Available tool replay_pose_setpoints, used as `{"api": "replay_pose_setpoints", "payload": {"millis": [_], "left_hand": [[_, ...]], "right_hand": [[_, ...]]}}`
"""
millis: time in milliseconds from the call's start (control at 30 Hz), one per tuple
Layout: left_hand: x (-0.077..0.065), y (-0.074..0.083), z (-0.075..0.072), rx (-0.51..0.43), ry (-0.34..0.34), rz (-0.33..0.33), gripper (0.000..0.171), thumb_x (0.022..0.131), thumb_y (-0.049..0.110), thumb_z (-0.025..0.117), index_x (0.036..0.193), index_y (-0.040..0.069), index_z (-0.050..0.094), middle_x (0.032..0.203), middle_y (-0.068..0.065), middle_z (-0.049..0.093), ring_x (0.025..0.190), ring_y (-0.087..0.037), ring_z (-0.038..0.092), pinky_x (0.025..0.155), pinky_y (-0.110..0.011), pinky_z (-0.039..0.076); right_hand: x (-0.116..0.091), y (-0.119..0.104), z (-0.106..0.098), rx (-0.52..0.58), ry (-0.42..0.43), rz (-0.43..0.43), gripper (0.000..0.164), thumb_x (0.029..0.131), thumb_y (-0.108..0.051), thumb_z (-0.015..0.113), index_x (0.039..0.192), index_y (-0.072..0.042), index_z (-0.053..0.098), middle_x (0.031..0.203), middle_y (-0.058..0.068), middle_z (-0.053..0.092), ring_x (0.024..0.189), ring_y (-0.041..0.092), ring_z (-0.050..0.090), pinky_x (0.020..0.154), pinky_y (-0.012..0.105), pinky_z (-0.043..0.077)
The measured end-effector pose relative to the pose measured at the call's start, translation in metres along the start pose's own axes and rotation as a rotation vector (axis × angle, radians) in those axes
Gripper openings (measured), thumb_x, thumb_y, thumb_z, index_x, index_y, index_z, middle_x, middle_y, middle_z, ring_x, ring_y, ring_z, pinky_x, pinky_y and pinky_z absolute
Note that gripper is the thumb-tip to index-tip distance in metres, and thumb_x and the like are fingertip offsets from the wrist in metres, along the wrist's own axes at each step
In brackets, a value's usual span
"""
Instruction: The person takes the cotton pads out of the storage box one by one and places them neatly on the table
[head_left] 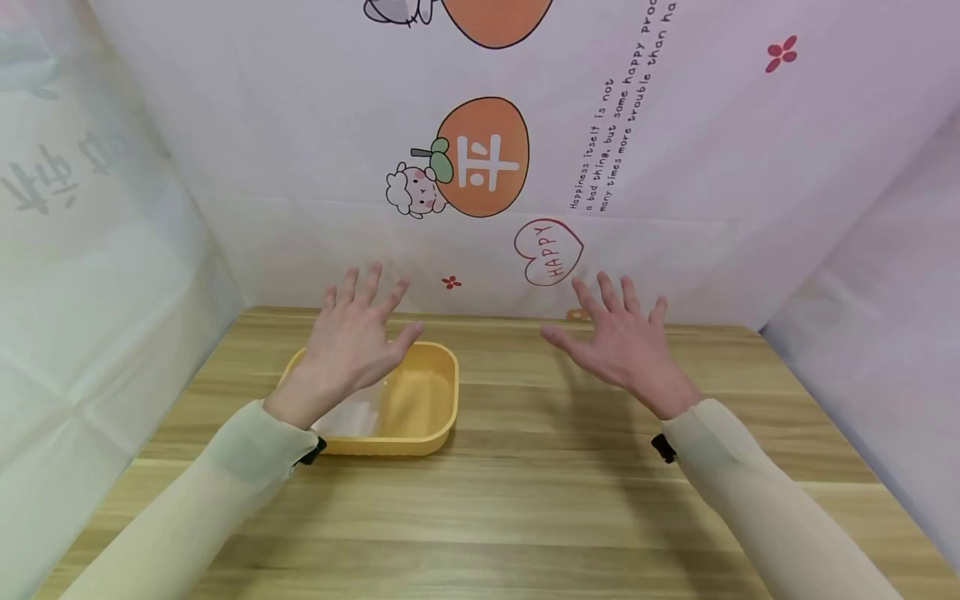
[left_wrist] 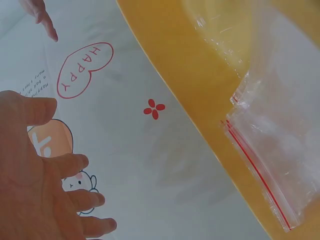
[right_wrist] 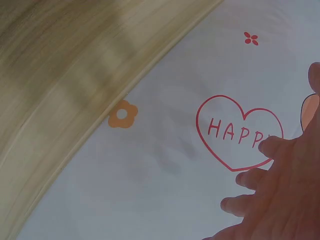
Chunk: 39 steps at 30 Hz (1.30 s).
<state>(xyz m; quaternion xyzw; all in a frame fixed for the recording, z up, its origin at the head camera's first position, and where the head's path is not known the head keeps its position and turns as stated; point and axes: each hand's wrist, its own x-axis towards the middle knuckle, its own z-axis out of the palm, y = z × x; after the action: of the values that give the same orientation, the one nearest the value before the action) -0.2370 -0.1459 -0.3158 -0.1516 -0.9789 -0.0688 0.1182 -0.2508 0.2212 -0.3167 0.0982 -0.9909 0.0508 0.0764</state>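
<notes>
My left hand [head_left: 351, 342] hovers over the left part of a yellow plastic tub [head_left: 420, 398], fingers spread and holding nothing. Inside the tub lie clear zip bags [left_wrist: 280, 135] with a red seal line; the hand and wrist partly cover them in the head view. Whether the bags contain anything cannot be made out. To the right, my right hand [head_left: 622, 343] is held in the air above the wooden table [head_left: 525, 500], its fingers spread too and nothing in them. In the right wrist view, its fingers show against the printed cloth.
A white cloth [head_left: 300, 167] with cartoon prints and lettering hangs behind the table's back edge. More white sheeting [head_left: 75, 333] encloses the left side, and another sheet [head_left: 885, 292] the right. Dark wrist straps [head_left: 664, 448] show below both sleeves.
</notes>
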Motion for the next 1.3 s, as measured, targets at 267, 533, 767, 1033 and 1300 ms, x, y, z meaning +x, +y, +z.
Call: {"api": "replay_pose_setpoints", "payload": {"millis": [267, 533, 767, 1033, 1300], "left_hand": [[-0.004, 0.001, -0.001, 0.011, 0.009, 0.005, 0.076, 0.105, 0.064, 0.042, 0.167, 0.022, 0.033, 0.173, -0.021, 0.016, 0.156, -0.051, 0.012, 0.121, -0.071, 0.016], [-0.007, 0.001, -0.002, 0.01, 0.007, 0.004, 0.076, 0.105, 0.066, 0.04, 0.168, 0.023, 0.032, 0.174, -0.021, 0.015, 0.157, -0.05, 0.011, 0.122, -0.07, 0.015], [-0.01, 0.002, -0.002, 0.009, 0.005, 0.003, 0.076, 0.105, 0.066, 0.04, 0.167, 0.022, 0.033, 0.173, -0.021, 0.016, 0.157, -0.051, 0.011, 0.122, -0.07, 0.015], [-0.015, 0.004, -0.002, 0.037, 0.008, 0.016, 0.076, 0.106, 0.064, 0.04, 0.168, 0.021, 0.032, 0.173, -0.022, 0.015, 0.156, -0.051, 0.012, 0.122, -0.071, 0.015], [-0.02, 0.005, -0.001, 0.025, 0.014, 0.025, 0.074, 0.106, 0.063, 0.042, 0.167, 0.02, 0.035, 0.173, -0.022, 0.016, 0.156, -0.051, 0.012, 0.122, -0.071, 0.012]], "right_hand": [[-0.004, -0.002, 0.002, 0.005, 0.021, -0.012, 0.108, 0.089, -0.093, 0.03, 0.17, -0.023, 0.021, 0.174, 0.021, 0.012, 0.156, 0.053, 0.004, 0.108, 0.087, -0.004], [-0.01, -0.002, 0.003, 0.006, 0.019, -0.019, 0.107, 0.09, -0.093, 0.029, 0.171, -0.024, 0.02, 0.175, 0.019, 0.011, 0.157, 0.053, 0.004, 0.108, 0.087, -0.004], [-0.016, -0.002, 0.006, 0.015, 0.041, -0.024, 0.107, 0.089, -0.093, 0.032, 0.17, -0.024, 0.022, 0.175, 0.018, 0.014, 0.157, 0.051, 0.006, 0.108, 0.088, -0.001], [-0.021, -0.003, 0.007, 0.012, 0.058, -0.035, 0.107, 0.089, -0.093, 0.033, 0.17, -0.022, 0.025, 0.175, 0.017, 0.015, 0.158, 0.049, 0.006, 0.109, 0.088, -0.001], [-0.028, -0.003, 0.009, 0.015, 0.058, -0.041, 0.105, 0.091, -0.091, 0.034, 0.17, -0.023, 0.024, 0.175, 0.016, 0.016, 0.157, 0.05, 0.009, 0.109, 0.087, -0.002]]}}
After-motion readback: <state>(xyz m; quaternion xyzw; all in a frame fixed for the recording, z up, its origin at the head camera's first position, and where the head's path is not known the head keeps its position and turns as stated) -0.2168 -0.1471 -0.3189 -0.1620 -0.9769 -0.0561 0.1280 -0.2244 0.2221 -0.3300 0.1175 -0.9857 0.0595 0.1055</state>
